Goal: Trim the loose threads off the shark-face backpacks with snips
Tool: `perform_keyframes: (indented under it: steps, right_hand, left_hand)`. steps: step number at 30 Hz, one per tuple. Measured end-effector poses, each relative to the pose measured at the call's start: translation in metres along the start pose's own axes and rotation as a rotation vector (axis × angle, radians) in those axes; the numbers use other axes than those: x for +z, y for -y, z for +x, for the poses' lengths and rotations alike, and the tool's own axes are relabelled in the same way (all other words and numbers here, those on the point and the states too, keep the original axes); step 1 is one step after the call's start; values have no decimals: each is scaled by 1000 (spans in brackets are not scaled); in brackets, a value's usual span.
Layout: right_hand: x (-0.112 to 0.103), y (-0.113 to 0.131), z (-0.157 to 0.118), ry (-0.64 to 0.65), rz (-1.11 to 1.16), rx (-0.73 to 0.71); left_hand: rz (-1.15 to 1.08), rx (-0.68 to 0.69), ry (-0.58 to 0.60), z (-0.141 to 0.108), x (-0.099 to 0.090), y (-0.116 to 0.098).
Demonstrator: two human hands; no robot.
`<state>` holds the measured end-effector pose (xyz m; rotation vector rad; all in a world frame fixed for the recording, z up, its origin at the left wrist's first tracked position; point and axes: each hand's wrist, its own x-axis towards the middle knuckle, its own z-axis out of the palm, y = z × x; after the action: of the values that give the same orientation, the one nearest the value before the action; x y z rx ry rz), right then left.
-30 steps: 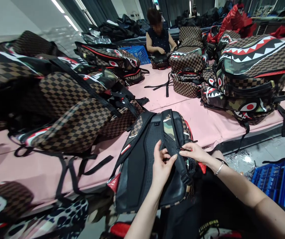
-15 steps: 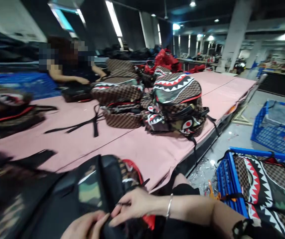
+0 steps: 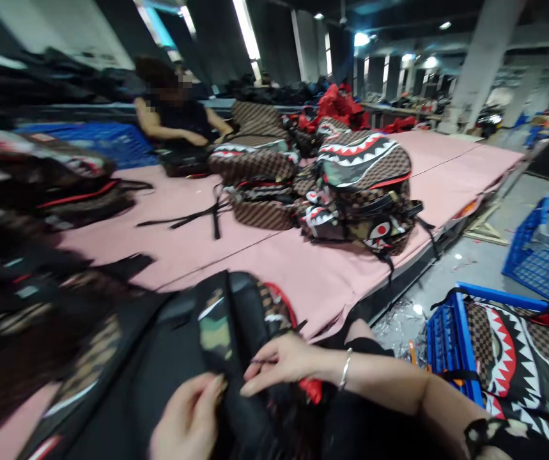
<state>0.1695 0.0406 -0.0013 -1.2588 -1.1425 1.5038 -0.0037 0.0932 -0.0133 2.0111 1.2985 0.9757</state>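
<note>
A black backpack point(image 3: 159, 358) with brown checkered sides and a camouflage patch lies close in front of me, its padded back facing up. My left hand point(image 3: 190, 415) is closed in a pinch at the edge of a black shoulder strap point(image 3: 245, 406). Just to the right, my right hand point(image 3: 286, 364), with a silver bracelet at the wrist, is closed around something thin and dark, too small to make out. Its fingertips are over the strap. A red piece point(image 3: 311, 388) shows beneath the right wrist.
Checkered shark-mouth backpacks point(image 3: 365, 160) are stacked on the pink table point(image 3: 274, 268), with another pile point(image 3: 77, 172) at left. A co-worker point(image 3: 173, 115) handles a black bag across the table. Blue crates point(image 3: 451, 358) stand at right, the nearer one holding backpacks.
The view has swung left, so everything sits further right. My hands, close together before, are slightly apart now, the left one lower along the strap.
</note>
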Motion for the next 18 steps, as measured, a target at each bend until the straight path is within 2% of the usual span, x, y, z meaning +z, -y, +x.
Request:
perform_keyframes:
  steps: [2,4,5,12,15,18]
  right_hand:
    - [-1,-1,-5,-122,-143,-71]
    - [-5,-1,-9,-274,-315,-170]
    - [-9,-1,-11,-297,-390,-218]
    - [-21,16,-23,-136,-913,-455]
    - [-20,17,-19,-113,-1001,-461]
    - [-21,13,-15,-104,-973,-416]
  left_hand:
    - [-136,-85,6,-6,1,-15]
    - [-212,-129,-11,-9,5,-21]
    - [-237,-145,-24,-10,6,-21]
    - [-189,-71,-56,-17,10,-22]
    - [-175,-44,-48,-18,11,-23]
    - [-175,-43,-26,-18,13,-21]
